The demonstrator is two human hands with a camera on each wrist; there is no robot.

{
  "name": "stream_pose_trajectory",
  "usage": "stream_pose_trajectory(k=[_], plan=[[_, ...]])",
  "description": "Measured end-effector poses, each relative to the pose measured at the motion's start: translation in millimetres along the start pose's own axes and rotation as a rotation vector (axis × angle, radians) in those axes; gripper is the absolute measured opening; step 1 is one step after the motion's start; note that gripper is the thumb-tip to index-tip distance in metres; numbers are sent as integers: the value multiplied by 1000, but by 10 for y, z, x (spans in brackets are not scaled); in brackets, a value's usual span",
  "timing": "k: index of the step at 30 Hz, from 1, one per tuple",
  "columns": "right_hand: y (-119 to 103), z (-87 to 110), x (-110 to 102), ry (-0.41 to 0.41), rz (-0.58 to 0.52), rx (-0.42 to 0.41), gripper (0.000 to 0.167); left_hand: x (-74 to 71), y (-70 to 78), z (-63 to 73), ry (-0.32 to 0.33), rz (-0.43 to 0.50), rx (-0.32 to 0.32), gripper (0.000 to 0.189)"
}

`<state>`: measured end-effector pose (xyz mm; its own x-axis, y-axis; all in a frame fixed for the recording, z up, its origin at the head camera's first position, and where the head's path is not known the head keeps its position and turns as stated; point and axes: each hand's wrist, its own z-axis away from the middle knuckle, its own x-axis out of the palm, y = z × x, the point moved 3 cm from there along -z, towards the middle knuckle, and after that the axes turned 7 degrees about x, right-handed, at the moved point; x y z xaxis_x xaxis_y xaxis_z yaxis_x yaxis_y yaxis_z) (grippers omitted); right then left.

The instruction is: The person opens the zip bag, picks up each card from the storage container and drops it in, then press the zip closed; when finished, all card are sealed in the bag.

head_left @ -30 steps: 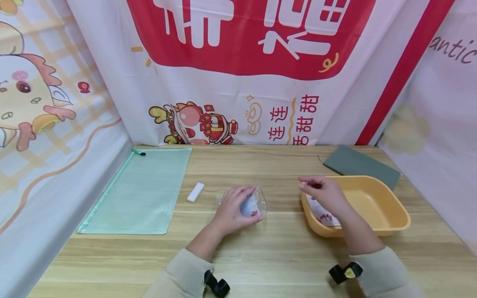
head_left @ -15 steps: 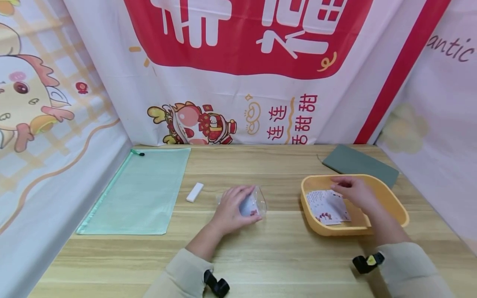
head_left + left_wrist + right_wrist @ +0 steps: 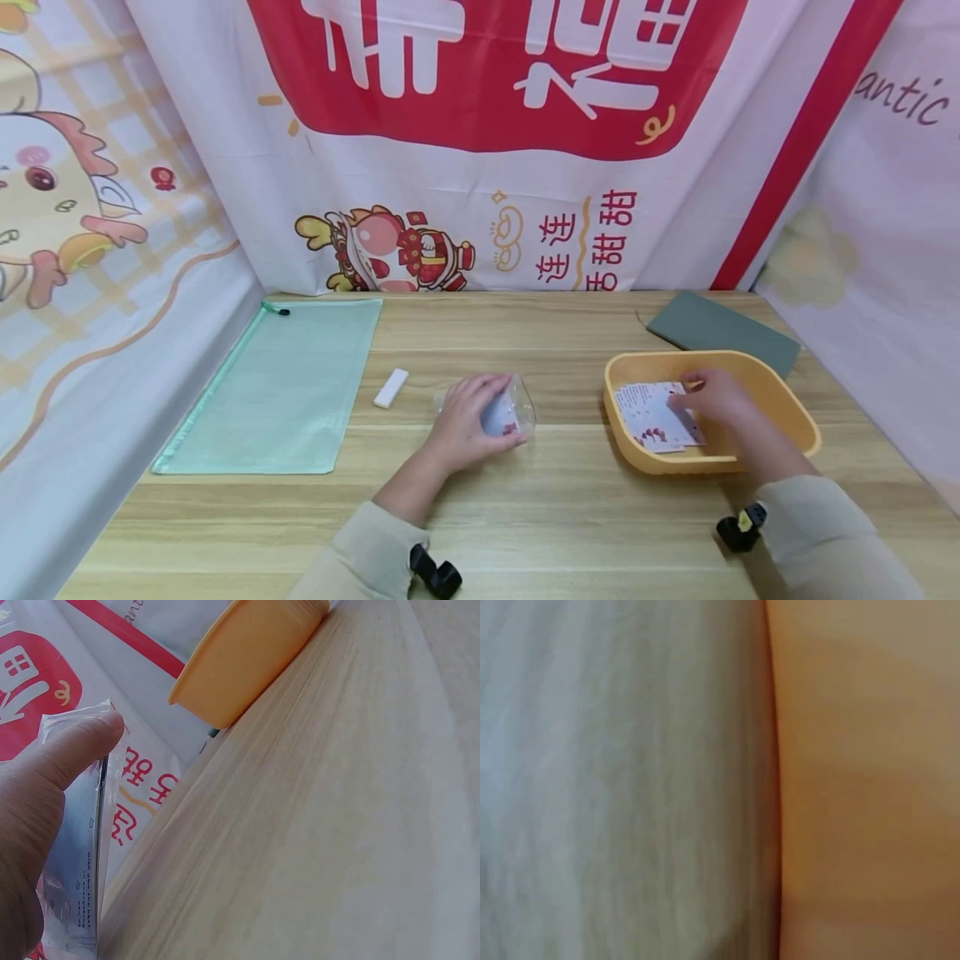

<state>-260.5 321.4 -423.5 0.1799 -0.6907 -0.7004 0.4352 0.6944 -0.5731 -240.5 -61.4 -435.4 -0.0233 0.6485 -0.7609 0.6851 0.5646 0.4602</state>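
My left hand [image 3: 468, 425] grips a clear plastic bag [image 3: 527, 408] on its side, with pale blue printed cards inside. In the left wrist view the thumb [image 3: 86, 746] lies across the bag's face, and small text shows on the contents through the plastic [image 3: 75, 862]. My right hand [image 3: 723, 398] reaches down into a yellow plastic basin [image 3: 637, 458]. Its thumb and fingertips are at the right part of several white printed cards [image 3: 656, 417] lying there; whether they pinch one is unclear. The right wrist view shows only the basin's wall [image 3: 870, 780] and blurred tabletop.
A mint-green zip pouch [image 3: 273, 387] lies flat at the left of the wooden table [image 3: 555, 517]. A small white block [image 3: 392, 388] sits between pouch and left hand. Behind the basin lies a dark green notebook [image 3: 723, 329]. Printed cloth [image 3: 480, 208] hangs at the back and sides.
My right hand has moved rightward from the basin's left side, uncovering the cards, then down to their right part. The left hand has kept its place with the bag.
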Motion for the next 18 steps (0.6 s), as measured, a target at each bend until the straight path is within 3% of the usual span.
stream_pose_trajectory(k=[10, 18], plan=[[-39, -14, 64, -4, 37, -46, 74, 0, -6, 1, 4, -6, 9, 85], [-62, -33, 111, -22, 109, -87, 83, 3, -4, 3, 4, -6, 6, 85]])
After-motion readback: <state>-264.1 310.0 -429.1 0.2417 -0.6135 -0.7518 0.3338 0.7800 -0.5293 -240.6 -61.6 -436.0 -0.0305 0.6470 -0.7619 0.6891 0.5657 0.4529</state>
